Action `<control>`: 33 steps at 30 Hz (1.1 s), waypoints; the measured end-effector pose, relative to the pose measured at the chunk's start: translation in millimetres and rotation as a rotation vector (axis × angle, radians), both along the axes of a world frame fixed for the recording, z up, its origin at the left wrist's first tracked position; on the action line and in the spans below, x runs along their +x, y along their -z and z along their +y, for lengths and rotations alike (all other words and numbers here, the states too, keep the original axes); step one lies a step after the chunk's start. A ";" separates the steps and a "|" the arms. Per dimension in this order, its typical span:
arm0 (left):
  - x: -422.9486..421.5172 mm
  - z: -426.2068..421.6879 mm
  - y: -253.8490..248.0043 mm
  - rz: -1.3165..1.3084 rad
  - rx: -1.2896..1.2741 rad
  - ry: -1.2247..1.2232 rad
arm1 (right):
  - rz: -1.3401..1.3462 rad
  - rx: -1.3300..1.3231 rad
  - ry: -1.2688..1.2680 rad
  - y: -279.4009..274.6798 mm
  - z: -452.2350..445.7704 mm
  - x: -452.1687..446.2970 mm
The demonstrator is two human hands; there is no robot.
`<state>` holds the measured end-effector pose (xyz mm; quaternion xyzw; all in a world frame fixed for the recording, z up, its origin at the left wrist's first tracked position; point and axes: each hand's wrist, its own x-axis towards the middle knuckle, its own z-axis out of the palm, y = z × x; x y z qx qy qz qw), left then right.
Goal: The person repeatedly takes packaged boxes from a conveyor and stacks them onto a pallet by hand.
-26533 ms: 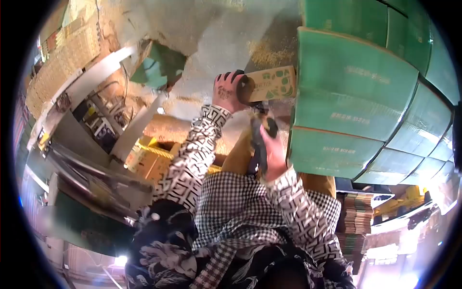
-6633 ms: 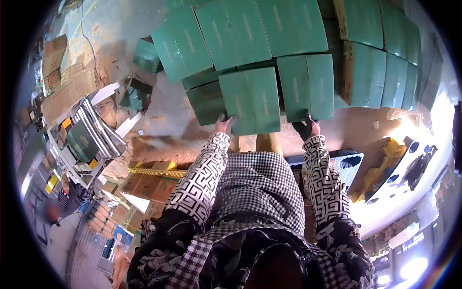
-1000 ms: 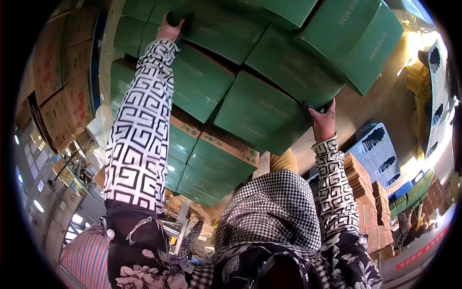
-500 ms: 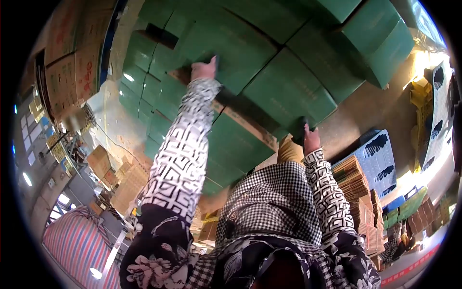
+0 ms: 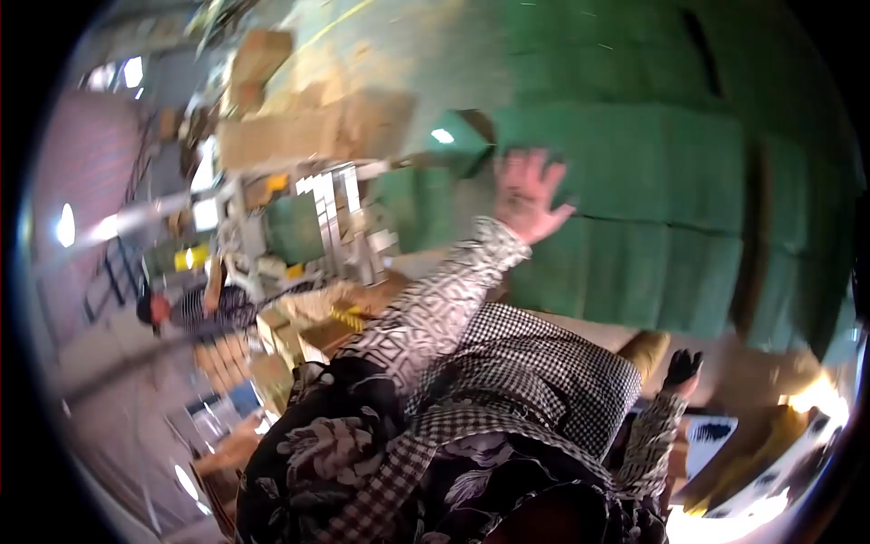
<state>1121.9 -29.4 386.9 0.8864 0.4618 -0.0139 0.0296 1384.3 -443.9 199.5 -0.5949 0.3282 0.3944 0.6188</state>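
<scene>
My left hand [image 5: 528, 192] is stretched forward, fingers spread, with nothing in it. It is over the near left edge of a block of green cartons [image 5: 625, 181]; whether it touches them I cannot tell. The fingertips look dark. My right hand [image 5: 684, 374] hangs low at my right side, beyond the checked apron [image 5: 544, 367]. Its dark-covered fingers are apart and I see nothing held in them. The cartons stand close together in rows and are blurred by motion.
Brown cardboard boxes [image 5: 281, 140] lie on the floor to the left, near a smaller green box [image 5: 458, 140]. Metal equipment [image 5: 340, 213] stands nearer. Another person [image 5: 204, 304] is at the far left. A blue-white panel [image 5: 711, 435] lies low on the right.
My view has swung left, bringing boxes, equipment and another person into sight. My left hand has come off the carton tops and opened wide; my right hand has drawn away from the cartons.
</scene>
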 end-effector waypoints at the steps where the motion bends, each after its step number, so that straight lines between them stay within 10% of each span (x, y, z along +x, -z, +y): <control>1: -41.1 9.6 -24.1 0.183 0.006 -0.163 | 0.249 0.277 -0.022 -13.4 11.9 -13.6; 3: -160.7 30.9 -39.9 0.536 0.020 -0.461 | 0.078 0.239 -0.296 17.2 42.2 -75.9; 7: -375.9 0.3 -49.6 0.643 -0.167 -0.461 | -0.009 0.422 -0.820 -113.4 265.0 -261.6; 13: -515.7 -51.7 -31.4 -0.101 0.375 -1.310 | -0.857 0.659 -1.558 -151.3 417.5 -435.0; 15: -541.0 -52.6 3.1 -0.067 0.078 -1.398 | -1.032 0.634 -1.544 -161.6 431.6 -480.6; 20: -503.3 -109.2 -24.2 -0.347 -0.007 -0.993 | -0.799 0.724 -1.346 -174.2 420.1 -529.7; 27: -409.9 -170.8 -58.4 -0.947 -0.270 -0.806 | -0.331 0.699 -2.051 -169.2 387.4 -468.2; 32: -318.9 -163.1 -79.0 -0.945 -0.400 -0.431 | -0.410 0.699 -1.655 -160.7 340.8 -339.7; 33: -309.4 -180.3 -53.9 -0.924 -0.362 -0.379 | 0.042 0.666 -1.395 -187.3 335.9 -299.7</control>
